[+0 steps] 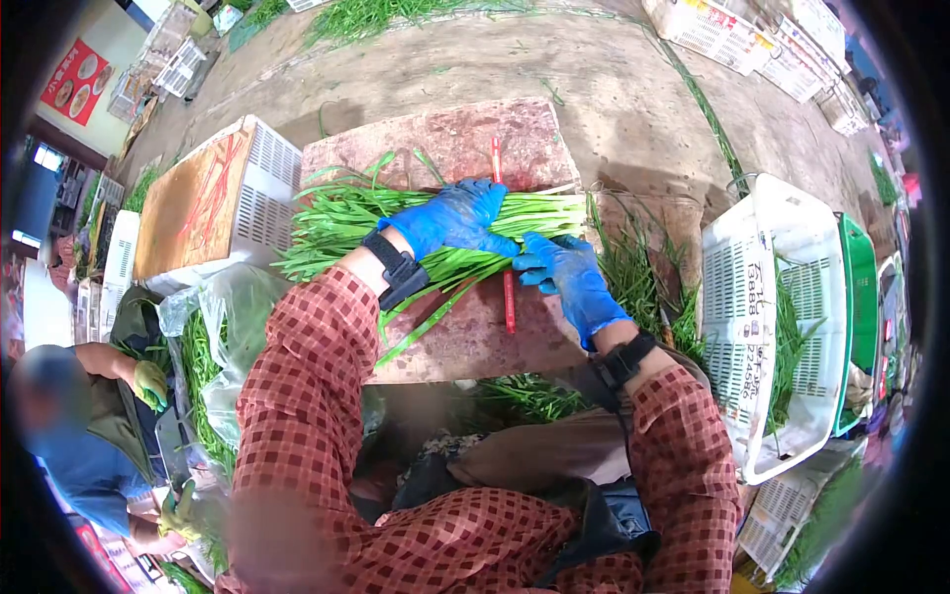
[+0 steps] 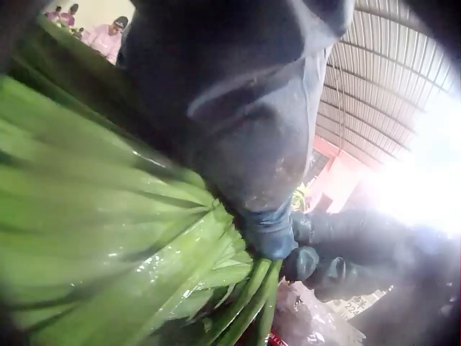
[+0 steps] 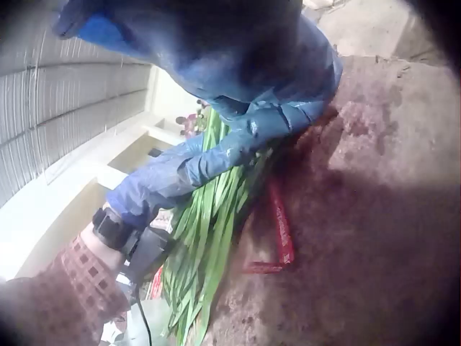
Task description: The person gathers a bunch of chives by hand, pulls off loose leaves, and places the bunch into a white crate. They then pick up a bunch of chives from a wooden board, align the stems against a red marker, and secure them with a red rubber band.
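Note:
A bunch of garlic chives [image 1: 336, 223] lies across a stained board [image 1: 445, 346], leaves to the left and pale stem ends to the right. My blue-gloved left hand [image 1: 450, 218] reaches over the bunch and grips its middle, thumb side towards me. At the near edge of the stems, my blue-gloved right hand [image 1: 574, 282] has its bent fingers round the stalks, fingertips close to the left hand. A red strip [image 1: 510, 302] runs under the bunch, both ends showing; in the right wrist view the strip [image 3: 281, 223] is bent on the board.
Left of the board stands a white crate with a wooden top [image 1: 188, 208] bearing red strips. Loose chives [image 1: 633, 262] lie at the right, beside a large white basket [image 1: 727, 337]. Another person's gloved hand [image 1: 148, 384] is at the far left, near a plastic-lined heap of greens.

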`<state>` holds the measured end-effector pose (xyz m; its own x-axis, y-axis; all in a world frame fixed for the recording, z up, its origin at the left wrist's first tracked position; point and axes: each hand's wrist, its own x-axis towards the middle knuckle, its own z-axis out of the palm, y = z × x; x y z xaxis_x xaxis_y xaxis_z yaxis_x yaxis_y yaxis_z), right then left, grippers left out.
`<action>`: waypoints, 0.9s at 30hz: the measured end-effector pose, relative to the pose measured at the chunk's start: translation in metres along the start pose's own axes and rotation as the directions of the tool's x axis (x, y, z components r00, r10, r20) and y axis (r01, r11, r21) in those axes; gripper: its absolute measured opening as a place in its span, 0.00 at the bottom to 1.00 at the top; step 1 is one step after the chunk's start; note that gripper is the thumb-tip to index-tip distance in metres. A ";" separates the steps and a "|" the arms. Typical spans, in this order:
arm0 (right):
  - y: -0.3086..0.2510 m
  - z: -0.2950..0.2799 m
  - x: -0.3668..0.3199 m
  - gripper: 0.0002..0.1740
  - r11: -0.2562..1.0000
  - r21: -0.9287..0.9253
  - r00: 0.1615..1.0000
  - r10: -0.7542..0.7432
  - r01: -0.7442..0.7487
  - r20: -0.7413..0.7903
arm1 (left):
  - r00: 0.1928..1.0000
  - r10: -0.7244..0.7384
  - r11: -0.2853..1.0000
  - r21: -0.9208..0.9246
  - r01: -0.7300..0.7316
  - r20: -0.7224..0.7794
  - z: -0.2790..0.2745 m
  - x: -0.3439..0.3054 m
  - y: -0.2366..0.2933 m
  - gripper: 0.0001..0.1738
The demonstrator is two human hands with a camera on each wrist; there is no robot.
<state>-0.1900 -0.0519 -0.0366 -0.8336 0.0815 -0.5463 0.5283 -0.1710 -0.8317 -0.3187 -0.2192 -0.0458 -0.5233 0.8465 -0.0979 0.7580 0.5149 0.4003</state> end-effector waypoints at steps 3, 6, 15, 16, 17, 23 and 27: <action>0.008 -0.011 0.012 0.10 0.999 0.030 0.998 0.008 -0.010 0.069 | 1.000 -0.005 0.999 0.035 0.006 -0.023 0.005 -0.001 -0.005 0.37; 0.010 -0.016 0.010 0.10 0.999 0.043 0.998 0.021 -0.024 0.066 | 0.999 -0.016 0.998 0.063 0.018 -0.031 0.007 0.000 -0.005 0.39; -0.004 -0.079 -0.005 0.02 0.763 0.646 0.918 -0.246 -0.014 0.310 | 0.995 -0.021 0.991 0.132 0.034 -0.097 0.009 -0.004 -0.003 0.41; -0.013 -0.090 -0.017 0.07 0.846 0.479 0.955 -0.293 0.235 0.049 | 0.996 -0.017 0.994 0.108 0.027 -0.092 0.010 -0.003 -0.004 0.41; -0.023 -0.120 -0.018 0.05 0.726 0.684 0.927 -0.297 0.064 0.228 | 0.996 -0.013 0.996 0.082 0.020 -0.086 0.010 -0.002 -0.005 0.41; -0.072 -0.216 -0.141 0.07 0.766 0.288 0.786 -0.420 0.575 -0.453 | 0.999 -0.001 0.994 0.110 0.006 -0.052 0.002 0.000 0.001 0.40; -0.026 -0.324 -0.191 0.10 0.839 -0.375 0.771 -0.524 0.394 -0.362 | 0.999 -0.032 0.999 0.018 0.031 0.042 0.005 -0.002 -0.003 0.57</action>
<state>0.0079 0.2550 0.0569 -0.8614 0.5075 -0.0218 0.1753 0.2566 -0.9505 -0.3183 -0.2221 -0.0513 -0.5305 0.8344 -0.1492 0.7481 0.5437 0.3806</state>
